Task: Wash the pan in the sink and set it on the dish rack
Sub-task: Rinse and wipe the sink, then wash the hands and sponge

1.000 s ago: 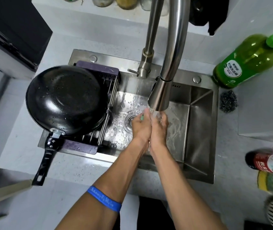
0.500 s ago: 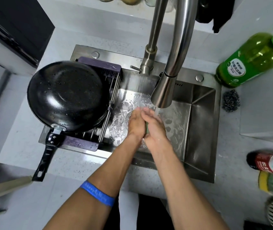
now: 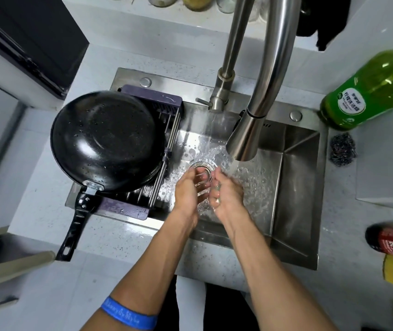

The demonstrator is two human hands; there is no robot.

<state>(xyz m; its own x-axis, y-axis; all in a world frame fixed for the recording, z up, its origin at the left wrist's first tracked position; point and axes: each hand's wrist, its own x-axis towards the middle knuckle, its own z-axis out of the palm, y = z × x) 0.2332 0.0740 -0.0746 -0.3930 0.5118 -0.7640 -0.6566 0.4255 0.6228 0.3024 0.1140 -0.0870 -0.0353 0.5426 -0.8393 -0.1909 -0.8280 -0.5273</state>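
Your left hand (image 3: 187, 187) and right hand (image 3: 226, 194) at frame centre, palms facing, fingers loosely curled, holding nothing, over the sink (image 3: 296, 187); pan (image 3: 107, 139) upside down on rack (image 3: 152, 101), left

The pan (image 3: 106, 139) hides most of the dish rack (image 3: 153, 101); both hands' fingers blur.

Both forearms are bare, without sleeves. The left forearm wears a blue wristband (image 3: 128, 316) with pale, unreadable lettering.
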